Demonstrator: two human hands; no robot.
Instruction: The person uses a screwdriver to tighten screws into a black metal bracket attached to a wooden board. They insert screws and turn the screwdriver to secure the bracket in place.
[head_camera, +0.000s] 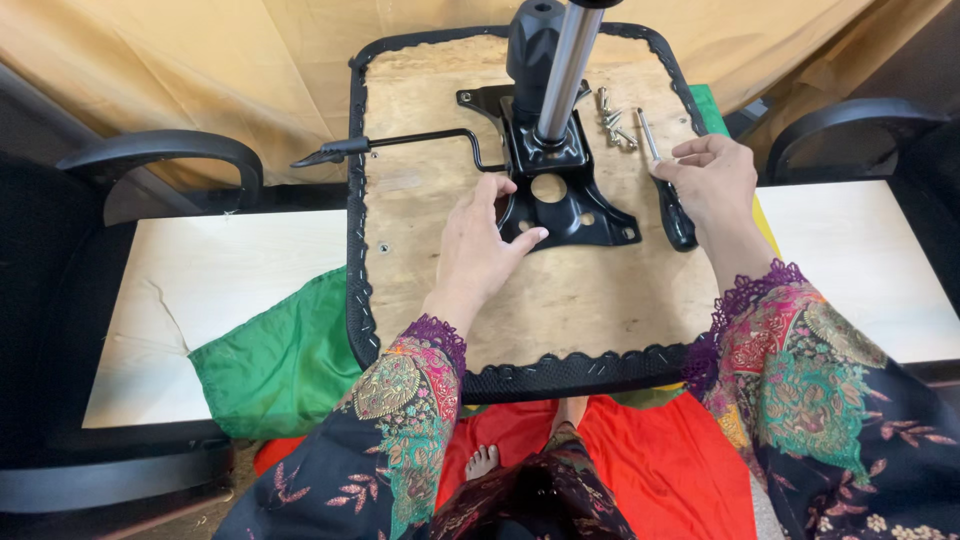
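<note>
Two hands: left fingers (520, 238) touching bracket (565, 195), right fingers (690, 155) beside screwdriver (668, 195).

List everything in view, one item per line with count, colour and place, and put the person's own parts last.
seat base: one, bare plywood with black edging, upside down at centre
mounting plate: one, black, on the seat base
gas cylinder: one, silver, upright in the plate
lever: one, black, reaching left from the plate
screws: several, silver, right of the cylinder
screwdriver: one, black handle, at the right hand
armrests: two, black, far left and far right
green cloth: one, lower left
red cloth: one, below
left hand: touching the plate
right hand: on the screwdriver
</note>
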